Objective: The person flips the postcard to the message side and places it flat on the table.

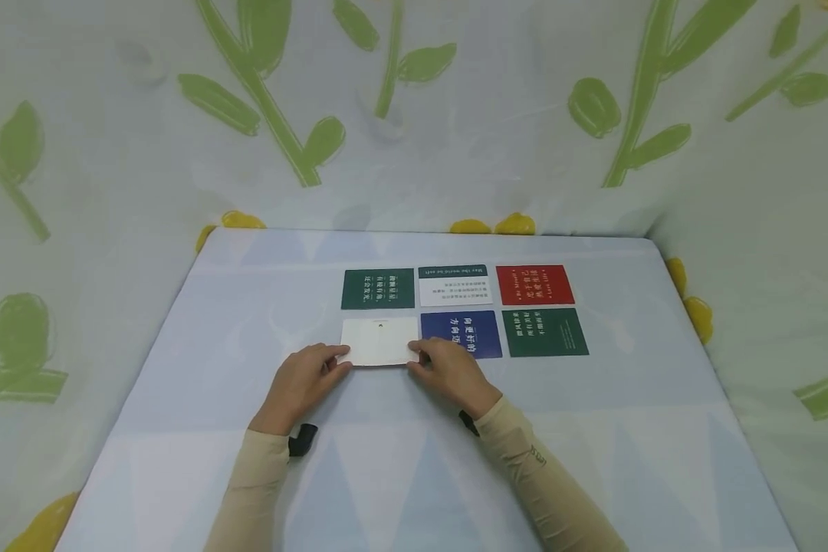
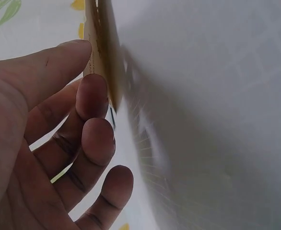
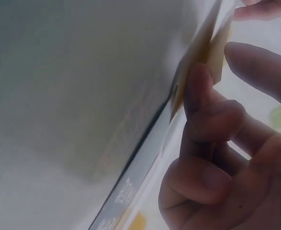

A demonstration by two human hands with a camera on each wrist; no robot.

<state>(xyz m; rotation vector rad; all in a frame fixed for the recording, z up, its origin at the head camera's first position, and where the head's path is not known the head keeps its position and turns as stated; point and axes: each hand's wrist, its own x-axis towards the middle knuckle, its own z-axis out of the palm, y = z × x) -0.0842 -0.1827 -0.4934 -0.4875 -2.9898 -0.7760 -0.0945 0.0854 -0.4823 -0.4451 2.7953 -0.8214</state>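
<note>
A white card (image 1: pixel 379 342) with a small dark mark near its far edge lies between my two hands in the head view. My left hand (image 1: pixel 308 381) pinches its near left corner with thumb and index finger. At the near right corner my right hand (image 1: pixel 453 372) pinches it the same way. The left wrist view shows the card's tan edge (image 2: pixel 96 52) at the thumb, the other fingers loosely bent. From the right wrist, the tan edge (image 3: pixel 218 62) appears between thumb and index finger. The right hand partly covers a blue card (image 1: pixel 479 330).
Several printed cards lie in two rows on the pale table (image 1: pixel 248 299): a green card (image 1: pixel 378 289), a white and green card (image 1: pixel 455 287), a red card (image 1: pixel 534 285) and another green card (image 1: pixel 545 333). Leaf-patterned walls (image 1: pixel 490 115) enclose the table's back and sides.
</note>
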